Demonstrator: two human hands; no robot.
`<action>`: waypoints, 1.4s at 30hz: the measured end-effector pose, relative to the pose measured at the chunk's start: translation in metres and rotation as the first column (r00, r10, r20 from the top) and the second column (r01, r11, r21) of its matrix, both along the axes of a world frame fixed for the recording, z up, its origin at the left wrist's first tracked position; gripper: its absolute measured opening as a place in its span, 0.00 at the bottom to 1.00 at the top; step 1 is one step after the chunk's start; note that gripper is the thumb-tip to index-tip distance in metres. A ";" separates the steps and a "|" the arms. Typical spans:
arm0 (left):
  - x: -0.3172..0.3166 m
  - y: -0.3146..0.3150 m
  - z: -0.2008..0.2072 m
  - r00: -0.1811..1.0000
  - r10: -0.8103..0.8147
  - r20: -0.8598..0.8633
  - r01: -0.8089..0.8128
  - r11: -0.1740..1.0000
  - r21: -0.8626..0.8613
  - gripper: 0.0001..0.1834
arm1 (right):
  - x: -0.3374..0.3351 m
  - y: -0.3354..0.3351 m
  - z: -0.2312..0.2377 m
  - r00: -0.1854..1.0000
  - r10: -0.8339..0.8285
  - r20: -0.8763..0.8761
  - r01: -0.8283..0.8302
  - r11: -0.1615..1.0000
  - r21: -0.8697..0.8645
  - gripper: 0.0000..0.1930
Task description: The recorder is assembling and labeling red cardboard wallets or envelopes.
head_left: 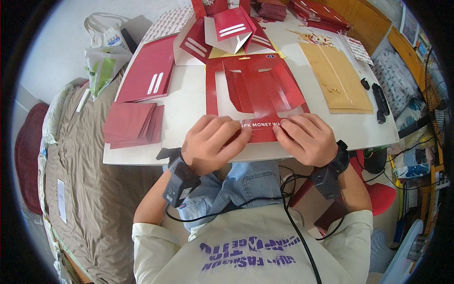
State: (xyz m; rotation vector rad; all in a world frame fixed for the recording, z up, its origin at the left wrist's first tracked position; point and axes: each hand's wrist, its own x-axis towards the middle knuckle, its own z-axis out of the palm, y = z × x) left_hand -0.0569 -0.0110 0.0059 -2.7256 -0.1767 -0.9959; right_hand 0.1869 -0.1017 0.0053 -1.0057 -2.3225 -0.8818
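A flat red cardboard packaging card (259, 97) with cut-out windows and a small hang hole lies on the white table (187, 102) in front of me. My left hand (215, 143) closes on the left part of its near edge, thumb pointing inward. At the right part of the same edge, my right hand (309, 138) has its fingers curled over the board. The fingertips of both hands are partly hidden. Between them shows a lower strip with white print.
Left of the card are a fanned stack of dull red paper pieces (130, 124) and larger red cards (145, 71). Folded red cards (231, 28) stand behind. At right lie tan envelopes (336, 80) and black straps (379, 100). A cable (283, 189) hangs across my lap.
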 end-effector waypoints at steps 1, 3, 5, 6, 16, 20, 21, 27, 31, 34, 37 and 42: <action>0.001 0.001 -0.003 1.000 0.001 0.000 -0.001 1.000 0.001 0.18 | -0.001 -0.001 0.001 1.000 0.005 -0.006 -0.005 0.999 -0.035 0.14; 0.004 0.003 -0.007 0.997 -0.055 0.052 0.047 0.988 0.146 0.16 | 0.000 -0.001 -0.001 1.000 0.016 0.008 -0.016 1.000 -0.021 0.14; 0.006 0.005 -0.008 0.997 -0.065 0.047 0.057 0.986 0.157 0.15 | 0.001 0.001 -0.003 0.999 0.026 0.022 -0.026 1.000 -0.007 0.15; 0.007 0.007 -0.010 0.996 -0.073 0.059 0.062 0.983 0.170 0.16 | 0.000 0.002 -0.003 0.999 0.047 0.023 -0.048 0.999 0.016 0.15; 0.009 0.014 -0.011 0.993 -0.105 0.054 0.090 0.969 0.231 0.19 | 0.000 0.013 -0.010 0.998 0.049 -0.048 -0.049 0.999 0.011 0.14; 0.009 0.013 -0.011 0.992 -0.125 0.037 0.113 0.969 0.221 0.18 | 0.001 0.011 -0.009 0.998 0.063 -0.011 -0.063 0.998 -0.011 0.13; 0.009 0.013 -0.012 0.991 -0.126 0.039 0.114 0.968 0.224 0.17 | -0.002 0.011 -0.009 0.995 0.068 -0.070 -0.069 0.998 -0.014 0.10; 0.010 0.014 -0.012 0.989 -0.146 0.008 0.141 0.965 0.222 0.15 | -0.004 0.012 -0.012 0.985 0.062 -0.158 -0.070 0.997 -0.042 0.04; 0.010 0.016 -0.015 0.991 -0.134 -0.008 0.134 0.983 0.122 0.15 | -0.005 0.009 -0.007 0.991 0.071 -0.117 -0.077 0.996 -0.047 0.12; 0.011 0.009 -0.011 0.985 -0.165 0.050 0.171 0.967 -0.190 0.15 | -0.001 0.009 -0.010 0.994 0.090 -0.063 -0.091 0.996 -0.010 0.10; 0.008 0.007 -0.006 0.990 -0.115 -0.080 0.091 0.962 -0.258 0.19 | -0.004 0.008 -0.012 0.987 0.042 -0.158 -0.041 0.999 0.009 0.07; 0.011 0.007 -0.012 0.995 -0.097 -0.001 0.090 0.928 -0.361 0.19 | -0.001 0.013 -0.012 0.997 0.056 -0.054 -0.051 0.995 0.087 0.05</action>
